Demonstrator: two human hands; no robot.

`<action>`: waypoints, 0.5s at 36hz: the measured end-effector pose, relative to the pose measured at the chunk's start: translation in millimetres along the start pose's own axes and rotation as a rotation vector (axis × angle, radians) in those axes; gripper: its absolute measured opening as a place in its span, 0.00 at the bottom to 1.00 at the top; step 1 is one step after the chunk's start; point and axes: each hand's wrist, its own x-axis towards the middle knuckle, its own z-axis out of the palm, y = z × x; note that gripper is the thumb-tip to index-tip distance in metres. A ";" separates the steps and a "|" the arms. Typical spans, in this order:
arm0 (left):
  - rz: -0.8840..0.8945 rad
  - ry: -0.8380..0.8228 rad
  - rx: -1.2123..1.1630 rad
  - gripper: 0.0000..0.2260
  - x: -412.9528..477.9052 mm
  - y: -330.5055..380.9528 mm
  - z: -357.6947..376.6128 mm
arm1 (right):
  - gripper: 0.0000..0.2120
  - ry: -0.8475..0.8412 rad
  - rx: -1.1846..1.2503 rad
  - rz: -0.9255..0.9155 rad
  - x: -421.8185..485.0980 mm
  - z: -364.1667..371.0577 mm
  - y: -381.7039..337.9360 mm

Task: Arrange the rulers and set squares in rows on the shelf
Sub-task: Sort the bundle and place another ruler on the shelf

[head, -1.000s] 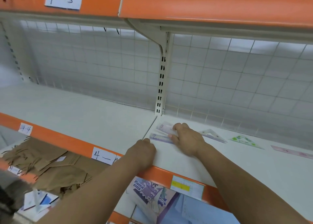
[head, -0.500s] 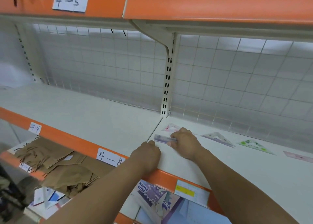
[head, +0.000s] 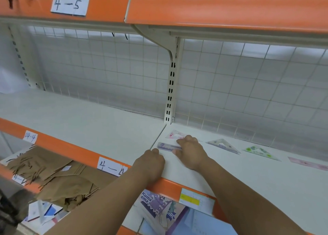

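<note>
Brown paper bags [head: 58, 178] are piled lower left; "Kuma" cover [head: 156, 206] is seen btm centre; "4-5" label [head: 70, 5] is stuck top left.

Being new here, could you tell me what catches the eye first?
The right hand pinches a purple ruler near the front of the shelf, the left hand resting beside it. A pink set square, a grey set square and a green set square lie in a row further back.
</note>
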 end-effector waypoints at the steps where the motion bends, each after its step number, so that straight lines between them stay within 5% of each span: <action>1: 0.000 0.002 0.003 0.15 -0.6 0.3 -0.2 | 0.19 0.013 0.004 0.005 -1.9 -0.5 0.0; 18: 0.015 0.080 0.008 0.17 -14.2 1.4 -6.7 | 0.16 0.045 -0.023 0.097 -57.9 -15.4 10.7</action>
